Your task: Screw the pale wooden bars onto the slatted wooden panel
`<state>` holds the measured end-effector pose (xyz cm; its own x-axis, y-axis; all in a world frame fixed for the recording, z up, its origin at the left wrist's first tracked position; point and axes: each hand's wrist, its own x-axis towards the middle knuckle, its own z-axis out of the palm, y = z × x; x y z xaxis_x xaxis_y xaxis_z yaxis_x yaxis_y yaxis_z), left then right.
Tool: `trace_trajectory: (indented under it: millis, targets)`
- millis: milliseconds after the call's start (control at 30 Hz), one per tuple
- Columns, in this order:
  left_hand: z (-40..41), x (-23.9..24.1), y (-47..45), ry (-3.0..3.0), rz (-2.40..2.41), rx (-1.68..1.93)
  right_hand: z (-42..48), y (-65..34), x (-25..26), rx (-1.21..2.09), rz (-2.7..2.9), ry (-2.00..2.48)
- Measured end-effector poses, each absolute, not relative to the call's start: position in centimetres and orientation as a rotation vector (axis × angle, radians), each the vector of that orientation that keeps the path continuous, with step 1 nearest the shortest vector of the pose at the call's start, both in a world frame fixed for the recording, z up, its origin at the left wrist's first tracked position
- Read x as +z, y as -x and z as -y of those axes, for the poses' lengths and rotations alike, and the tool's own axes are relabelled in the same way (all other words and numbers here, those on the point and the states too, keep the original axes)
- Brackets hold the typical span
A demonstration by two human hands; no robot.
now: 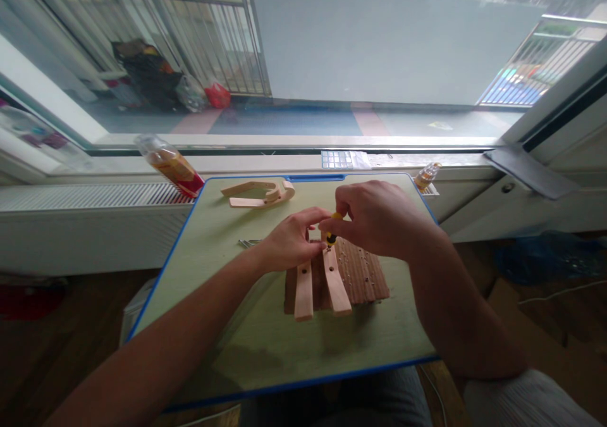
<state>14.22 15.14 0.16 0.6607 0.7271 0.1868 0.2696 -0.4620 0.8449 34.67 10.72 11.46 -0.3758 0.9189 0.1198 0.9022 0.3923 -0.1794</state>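
My right hand (370,215) is closed round a small yellow and black screwdriver (332,237), its tip pointing down at the upper part of a pale wooden piece (336,284). From the left, my left hand (294,237) grips the wooden piece near its top, thumb beside the screwdriver's tip; some of its fingertips are hidden. The piece has two legs with dark holes in them. Under it lies a brown corrugated pad (363,272) dotted with small bits, perhaps screws. Several metal bolts or screws (247,243) lie just left of my left hand.
A second curved wooden piece (260,194) rests at the back left of the blue-edged table (227,326). Beyond the table's far corners stand a large bottle (173,167) and a smaller bottle (427,177). A radiator (85,196) and window sill run behind.
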Motion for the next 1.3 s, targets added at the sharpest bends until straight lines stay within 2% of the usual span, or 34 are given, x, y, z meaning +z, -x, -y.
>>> trace_trajectory:
  millis: [567,900,1100,1300]
  targets:
    - [-15.3,0.2,-13.7,-1.922,-0.672,0.696,-10.9,-34.7,11.1,0.140,2.435,1.623]
    - [-15.4,0.0,-14.0,-1.920,-0.621,0.703,-10.8,-36.7,12.3,0.499,2.470,1.418]
    - [-15.2,0.5,-14.0,-1.954,-0.638,0.695,-10.6,-36.5,12.6,0.514,2.484,1.418]
    - [-15.2,0.2,-14.0,-1.951,-0.619,0.726,-10.3,-36.2,12.5,0.367,2.508,1.495]
